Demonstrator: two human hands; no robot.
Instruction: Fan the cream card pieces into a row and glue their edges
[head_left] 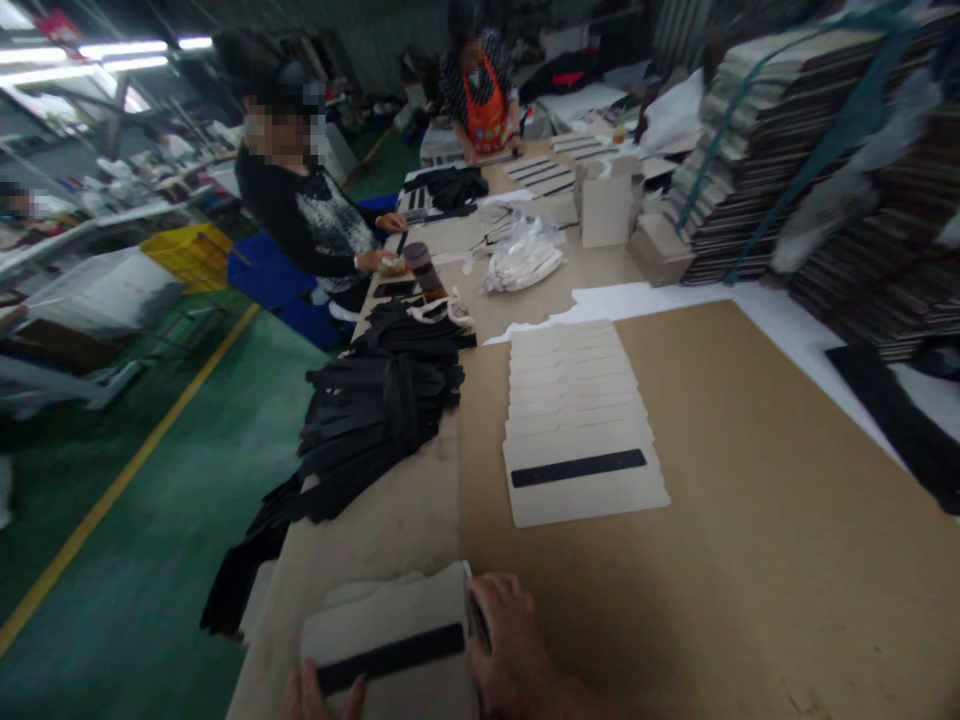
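A stack of light grey boards (390,610) lies at the table's near edge, its top board crossed by a black strip (390,655). My left hand (322,695) rests on the stack at the bottom edge of the view, fingers apart around the strip's left end. At the stack's right side, my right hand (510,640) curls its fingers against the board edges; whether it grips them is unclear. Farther forward, overlapping grey boards (574,400) form a fanned row, and the nearest one bears a black strip (577,468).
Black fabric strips (382,390) are heaped along the left table edge. Beyond them stand a dark bottle (424,270) and a plastic bag (525,255). Tall board stacks (780,150) rise at right. Two people work at the table's far part. Brown board (750,500) covers the right side.
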